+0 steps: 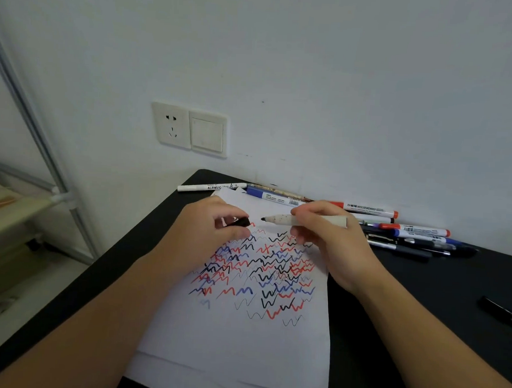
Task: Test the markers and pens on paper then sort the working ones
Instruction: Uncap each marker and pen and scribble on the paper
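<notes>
Markers and pens lie around a white sheet of paper (241, 341) on a black table (421, 306), and the paper is the landmark for everything else. Its upper half is covered with zigzag test marks (259, 271) in black, red and blue; its lower half is bare.

Above the top part of the paper, the right hand (332, 242) grips an uncapped white marker (306, 220) with small dark speckles on its barrel. The marker lies nearly level, its black tip pointing left, raised off the sheet. The left hand (205, 235) is over the paper's upper left area, fingers curled, pinching a black cap (241, 222) between thumb and fingertips. The open end of the cap faces the marker tip, with a small gap between them.

Beyond the paper's top edge, against the wall (314, 78), lies a white acrylic marker (210, 187), a blue-capped marker (272, 197) and a patterned pen behind it. To the right of the paper's top corner sits a pile of markers and pens (415, 235): whiteboard markers with red ends, blue-ended ones, and several dark pens, overlapping one another. Farther right of the paper, well apart from the pile, 1 black-capped marker (503, 313) lies alone near the frame edge.

On the wall, up and left of the paper, are a socket (171, 124) and a switch (207, 133) side by side.
</notes>
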